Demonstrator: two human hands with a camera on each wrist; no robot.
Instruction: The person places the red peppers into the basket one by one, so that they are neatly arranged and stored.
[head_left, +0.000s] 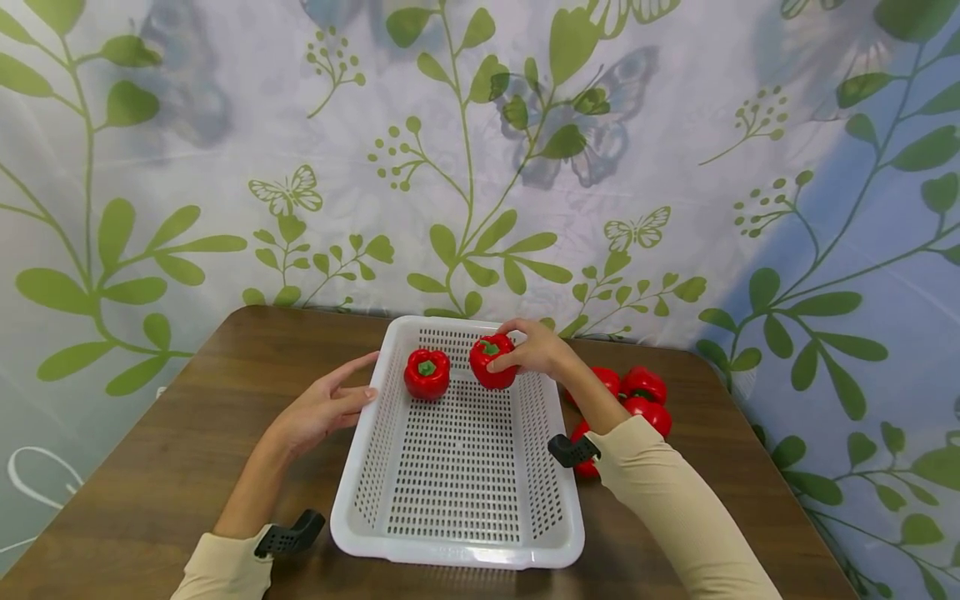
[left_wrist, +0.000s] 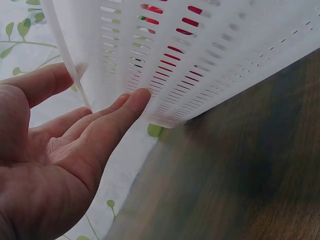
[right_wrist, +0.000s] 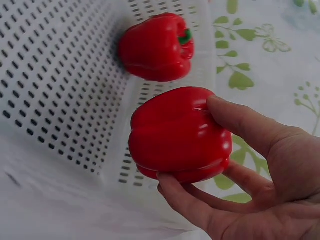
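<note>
In the head view, my right hand (head_left: 528, 348) holds a red bell pepper (head_left: 491, 375) with a green stem over the far right part of a white perforated plastic basket (head_left: 457, 552). The right wrist view shows the thumb on one side of this pepper (right_wrist: 180, 135) and fingertips on the other. A second red bell pepper (head_left: 427, 375) sits inside the basket at the far left. My left hand (head_left: 322, 412) touches the basket's left rim. Close up, the left hand (left_wrist: 65, 145) has nearly straight fingers against the outer wall and its thumb at the rim.
Several more red peppers (head_left: 647, 408) lie on the brown wooden table (head_left: 697, 483) right of the basket, partly hidden by the right forearm. A patterned cloth (head_left: 360, 200) hangs behind the table. Each wrist wears a black band (head_left: 288, 533).
</note>
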